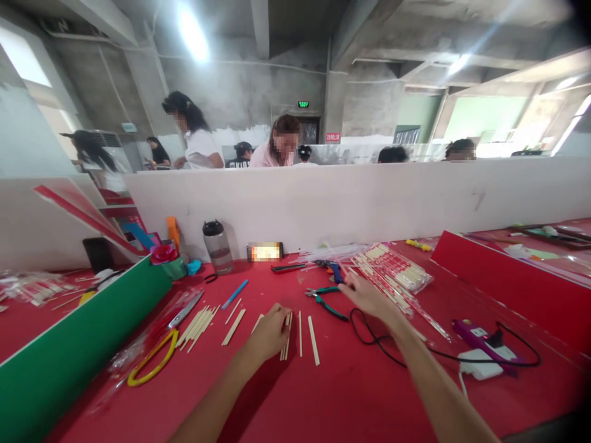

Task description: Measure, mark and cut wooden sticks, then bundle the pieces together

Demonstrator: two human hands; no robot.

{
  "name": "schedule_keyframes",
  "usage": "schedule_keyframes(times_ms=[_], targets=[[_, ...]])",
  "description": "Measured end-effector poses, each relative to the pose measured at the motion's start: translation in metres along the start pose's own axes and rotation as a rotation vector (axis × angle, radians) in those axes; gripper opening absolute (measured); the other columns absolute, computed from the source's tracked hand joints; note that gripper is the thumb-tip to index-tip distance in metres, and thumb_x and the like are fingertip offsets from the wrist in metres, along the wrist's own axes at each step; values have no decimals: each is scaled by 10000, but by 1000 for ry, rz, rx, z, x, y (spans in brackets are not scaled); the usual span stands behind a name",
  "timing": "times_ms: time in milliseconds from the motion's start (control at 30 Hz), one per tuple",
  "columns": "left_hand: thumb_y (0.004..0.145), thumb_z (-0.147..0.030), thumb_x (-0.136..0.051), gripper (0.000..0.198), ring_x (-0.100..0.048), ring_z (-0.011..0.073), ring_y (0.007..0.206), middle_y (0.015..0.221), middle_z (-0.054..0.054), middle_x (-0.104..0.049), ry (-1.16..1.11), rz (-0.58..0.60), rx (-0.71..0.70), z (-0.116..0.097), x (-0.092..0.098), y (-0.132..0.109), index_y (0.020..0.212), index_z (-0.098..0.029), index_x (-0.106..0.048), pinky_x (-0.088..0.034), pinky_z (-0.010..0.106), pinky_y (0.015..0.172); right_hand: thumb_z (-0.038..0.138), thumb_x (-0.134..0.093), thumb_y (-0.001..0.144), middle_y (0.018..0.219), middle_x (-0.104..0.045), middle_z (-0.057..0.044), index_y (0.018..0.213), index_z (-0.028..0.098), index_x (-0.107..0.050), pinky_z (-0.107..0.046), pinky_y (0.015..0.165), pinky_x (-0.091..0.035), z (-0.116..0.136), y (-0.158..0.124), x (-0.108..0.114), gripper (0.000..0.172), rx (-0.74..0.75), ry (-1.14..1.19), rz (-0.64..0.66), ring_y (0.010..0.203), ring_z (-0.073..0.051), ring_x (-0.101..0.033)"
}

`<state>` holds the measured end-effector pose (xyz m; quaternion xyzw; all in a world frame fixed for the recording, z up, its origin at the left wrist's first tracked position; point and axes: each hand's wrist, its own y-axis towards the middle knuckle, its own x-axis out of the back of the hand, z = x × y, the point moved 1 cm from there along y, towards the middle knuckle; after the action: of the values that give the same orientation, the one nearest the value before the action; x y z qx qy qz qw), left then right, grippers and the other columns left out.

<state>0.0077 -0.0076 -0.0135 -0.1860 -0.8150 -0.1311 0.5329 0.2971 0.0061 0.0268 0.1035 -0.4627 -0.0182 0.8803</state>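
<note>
A red table surface point(323, 394) carries everything, closed along its far edge by a long white partition wall point(369, 197). A flat green board point(69, 351) slants across the left edge, and a red panel point(508, 283) lies along the right edge. Clear packets of pale sticks point(397, 271) sit right of centre, near the far edge. A clear plastic bottle with a black lid point(218, 247) stands against the partition. A purple glue gun point(480, 337) with a black cord rests toward the right edge. Green-handled pliers point(325, 299) lie at the middle.

The left hand point(270, 332) is curled, fingertips down on a few thin pale wooden sticks point(286, 335) at the centre of the surface; whether it pinches them I cannot tell. The right hand point(369, 295) is stretched flat with fingers extended, just beside the pliers and the packets, holding nothing.
</note>
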Motion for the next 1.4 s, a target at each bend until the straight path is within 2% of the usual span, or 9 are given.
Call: schedule_keyframes(times_ms=[167, 233, 333, 567, 767, 1000, 1133, 1267, 1400], targets=[[883, -196, -484, 381, -614, 178, 886, 1133, 93, -567, 10, -20, -21, 2, -6, 0, 1255, -219, -565, -454, 286, 830, 248, -554, 858, 788, -603, -4, 852, 210, -429, -230, 601, -317, 55, -11, -54, 131, 59, 69, 267, 689, -146, -566], [898, -209, -477, 372, -613, 200, 951, 1172, 102, -557, 21, -21, -19, 0, -5, -1, 1260, -224, -565, -446, 307, 866, 207, -584, 829, 866, -627, -39, 884, 200, -451, -239, 627, -320, 65, -16, -67, 145, 63, 9, 301, 761, -172, -599], [929, -225, -441, 362, -616, 215, 992, 1216, 114, -537, -4, -26, -57, -1, -3, -2, 1270, -230, -560, -445, 317, 875, 165, -598, 812, 1079, -609, -131, 1003, 174, -467, -269, 670, -332, 68, -19, -79, 232, 70, -117, 265, 896, -244, -633], [955, -290, -430, 378, -620, 227, 1014, 1235, 104, -526, 15, -34, -152, 1, -8, -2, 1318, -258, -533, -446, 314, 869, 182, -682, 787, 1139, -600, -135, 1055, 183, -436, -275, 719, -358, 52, -19, -90, 364, 58, -38, 242, 1015, -276, -627], [968, -312, -396, 353, -606, 223, 999, 1295, 116, -477, 91, -44, -134, -7, -6, -4, 1276, -230, -549, -436, 318, 855, 186, -638, 825, 1037, -612, -90, 980, 197, -429, -280, 710, -352, 52, -23, -88, 260, 69, -14, 220, 917, -245, -629], [942, -415, -446, 304, -574, 241, 971, 1067, 110, -534, 190, -56, -73, -22, 1, -10, 1028, -195, -637, -431, 331, 838, 176, -609, 820, 1012, -586, -93, 930, 194, -427, -305, 803, -384, 57, -22, -102, 214, 203, -66, 106, 962, -238, -558], [920, -435, -489, 306, -559, 249, 988, 1020, 106, -546, 189, -25, -92, -28, 2, -12, 1001, -198, -664, -426, 343, 867, 155, -572, 822, 983, -583, -91, 909, 191, -432, -312, 817, -391, 56, -21, -109, 168, 241, -65, 88, 925, -225, -539], [900, -554, -474, 457, -544, 280, 1019, 1034, 115, -553, 148, 43, -189, -25, 10, -15, 1130, -203, -655, -419, 383, 894, 168, -577, 819, 940, -568, -71, 888, 192, -424, -303, 782, -387, 53, -19, -110, 170, 251, -45, 88, 879, -212, -528], [718, -694, -633, 794, -511, 328, 1118, 1175, 131, -551, 118, 131, -285, -17, 19, -18, 1351, -226, -536, -381, 441, 987, 171, -591, 805, 889, -551, -44, 869, 197, -414, -287, 734, -370, 49, -16, -112, 190, 251, -8, 93, 825, -194, -508]])
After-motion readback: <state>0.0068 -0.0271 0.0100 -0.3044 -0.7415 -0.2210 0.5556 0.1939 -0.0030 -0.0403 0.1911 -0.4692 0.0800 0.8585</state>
